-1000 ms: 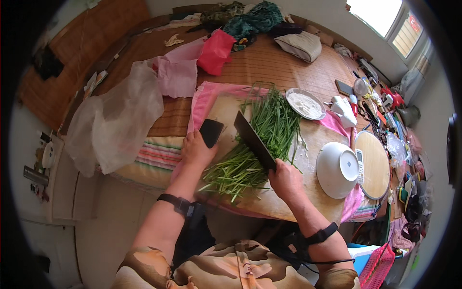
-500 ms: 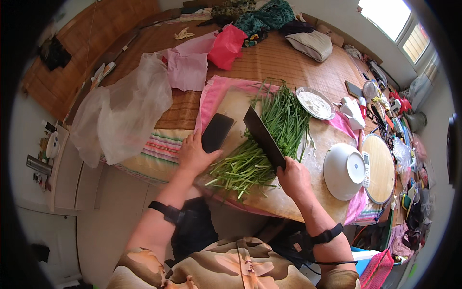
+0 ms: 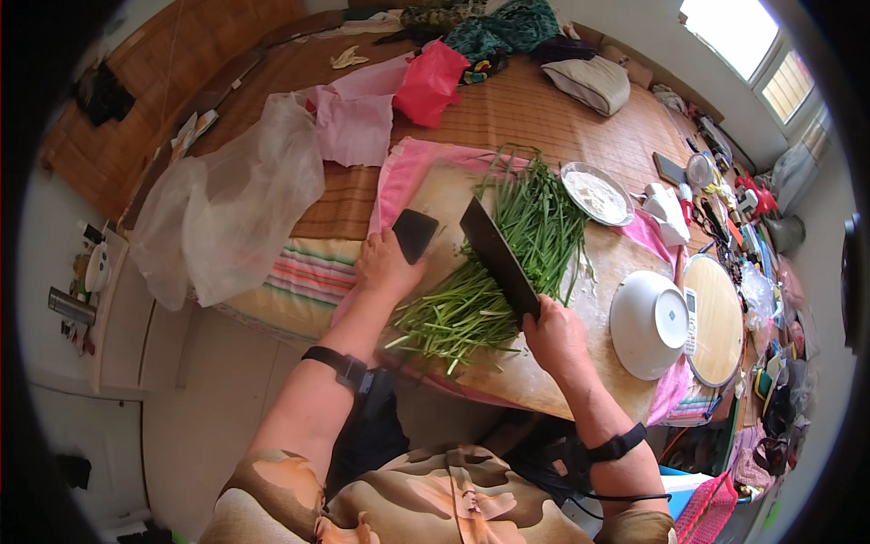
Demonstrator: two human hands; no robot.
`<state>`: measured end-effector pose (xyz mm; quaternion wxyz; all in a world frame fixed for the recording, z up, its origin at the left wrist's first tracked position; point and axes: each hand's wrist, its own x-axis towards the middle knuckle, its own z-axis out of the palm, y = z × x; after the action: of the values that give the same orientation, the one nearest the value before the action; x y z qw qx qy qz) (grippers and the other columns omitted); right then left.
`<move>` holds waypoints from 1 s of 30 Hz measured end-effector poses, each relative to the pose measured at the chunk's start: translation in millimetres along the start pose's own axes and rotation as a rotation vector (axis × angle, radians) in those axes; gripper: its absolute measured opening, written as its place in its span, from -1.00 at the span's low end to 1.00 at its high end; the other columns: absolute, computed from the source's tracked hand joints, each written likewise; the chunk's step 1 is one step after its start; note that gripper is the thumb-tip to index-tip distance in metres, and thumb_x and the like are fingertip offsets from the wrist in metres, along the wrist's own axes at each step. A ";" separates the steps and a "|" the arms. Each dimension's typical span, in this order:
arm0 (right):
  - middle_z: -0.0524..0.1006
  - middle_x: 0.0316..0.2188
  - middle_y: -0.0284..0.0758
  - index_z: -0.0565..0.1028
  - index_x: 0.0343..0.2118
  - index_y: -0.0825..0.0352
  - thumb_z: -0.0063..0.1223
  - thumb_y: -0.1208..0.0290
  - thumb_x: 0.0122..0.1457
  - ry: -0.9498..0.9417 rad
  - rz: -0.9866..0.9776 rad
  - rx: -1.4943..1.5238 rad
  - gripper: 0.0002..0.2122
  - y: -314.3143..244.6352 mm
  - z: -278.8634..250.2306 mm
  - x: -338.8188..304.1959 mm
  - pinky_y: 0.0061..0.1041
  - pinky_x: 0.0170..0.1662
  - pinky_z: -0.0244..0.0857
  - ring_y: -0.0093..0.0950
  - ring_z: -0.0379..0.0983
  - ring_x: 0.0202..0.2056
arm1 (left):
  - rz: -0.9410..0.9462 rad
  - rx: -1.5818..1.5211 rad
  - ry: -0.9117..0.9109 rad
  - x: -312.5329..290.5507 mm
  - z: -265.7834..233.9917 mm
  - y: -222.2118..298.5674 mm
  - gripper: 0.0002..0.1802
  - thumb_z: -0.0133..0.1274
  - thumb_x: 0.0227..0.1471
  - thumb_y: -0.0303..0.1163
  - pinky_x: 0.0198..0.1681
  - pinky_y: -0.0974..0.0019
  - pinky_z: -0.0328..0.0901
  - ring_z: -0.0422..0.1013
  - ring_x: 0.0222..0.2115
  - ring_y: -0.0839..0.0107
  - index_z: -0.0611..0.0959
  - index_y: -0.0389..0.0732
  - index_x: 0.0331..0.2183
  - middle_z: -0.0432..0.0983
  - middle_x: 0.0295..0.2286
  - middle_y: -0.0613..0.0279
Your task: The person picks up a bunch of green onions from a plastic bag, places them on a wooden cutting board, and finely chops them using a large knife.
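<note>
My right hand [image 3: 555, 335] is closed round the handle of a cleaver [image 3: 499, 256]. Its dark broad blade slants up and leftward over a heap of long green chives [image 3: 544, 214], whose pale stem ends fan out toward me. The chives lie on a large flour-dusted wooden board [image 3: 589, 354]. My left hand [image 3: 388, 267] is closed on a dark, flat, rectangular slab [image 3: 415, 233], phone-like in shape, at the board's left side. The hand covers the slab's near part; its far end sticks out beyond the fingers.
A plate of white flour [image 3: 595, 193] sits at the board's far right. An upturned white bowl [image 3: 648, 324] rests nearer, beside a remote control [image 3: 691, 319] and a round wooden board [image 3: 716, 319]. Clear plastic sheeting [image 3: 240, 204] spreads out on the left. Assorted clutter lines the right edge.
My left hand has slid forward and right over the dark slab, covering more of it. The cleaver, my right hand and the chives stay nearly where they were.
</note>
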<state>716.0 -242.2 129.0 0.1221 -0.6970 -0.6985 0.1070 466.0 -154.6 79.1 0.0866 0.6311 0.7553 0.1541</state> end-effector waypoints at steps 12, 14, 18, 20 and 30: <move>0.52 -0.56 -0.11 0.44 -0.42 0.30 0.05 0.31 0.04 -0.015 0.005 -0.006 -0.84 -2.4 1.5 1.2 -0.16 -0.38 0.37 -0.11 0.49 -0.47 | 0.102 -0.522 -0.090 -4.5 -6.2 -46.7 -0.07 0.14 -0.11 -0.07 0.04 0.15 0.23 0.33 0.00 0.00 0.17 -0.32 0.18 0.36 -0.02 -0.20; 0.52 -0.57 -0.11 0.44 -0.43 0.30 0.05 0.32 0.04 0.004 -0.009 0.007 -0.84 2.3 3.6 0.3 -0.15 -0.38 0.37 -0.11 0.49 -0.48 | 0.093 -0.701 -0.073 -15.8 -1.7 -67.9 -0.14 0.14 -0.10 -0.16 0.05 0.16 0.23 0.32 0.00 0.01 0.21 -0.26 0.18 0.36 -0.01 -0.17; 0.52 -0.58 -0.11 0.44 -0.42 0.30 0.06 0.31 0.04 0.017 0.002 -0.013 -0.83 -0.9 5.1 1.0 -0.15 -0.38 0.37 -0.11 0.49 -0.48 | 0.378 -0.533 0.034 -39.3 -6.1 -92.3 -0.23 0.07 -0.17 -0.42 0.07 0.20 0.22 0.32 0.00 0.07 0.29 -0.18 0.15 0.38 -0.03 -0.09; 0.52 -0.59 -0.11 0.45 -0.41 0.30 0.05 0.30 0.04 0.040 -0.014 0.001 -0.83 8.9 3.9 1.2 -0.16 -0.40 0.37 -0.11 0.49 -0.48 | 0.457 -0.541 0.038 -51.1 -12.7 -87.9 -0.23 0.10 -0.20 -0.53 0.04 0.24 0.24 0.34 -0.03 0.09 0.31 -0.15 0.14 0.40 -0.08 -0.03; 0.53 -0.56 -0.12 0.47 -0.36 0.29 0.05 0.28 0.05 -0.028 0.015 -0.024 -0.81 3.4 2.6 2.1 -0.17 -0.37 0.36 -0.12 0.49 -0.45 | 0.275 -0.373 0.144 -46.3 -4.7 -68.2 -0.18 0.30 -0.27 -0.35 -0.16 0.18 0.33 0.41 -0.21 0.12 0.36 -0.07 0.10 0.47 -0.24 0.10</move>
<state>718.4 -240.0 125.5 0.1029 -0.7019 -0.6963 0.1092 410.0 -211.1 57.2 0.1258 0.6887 0.6249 0.3456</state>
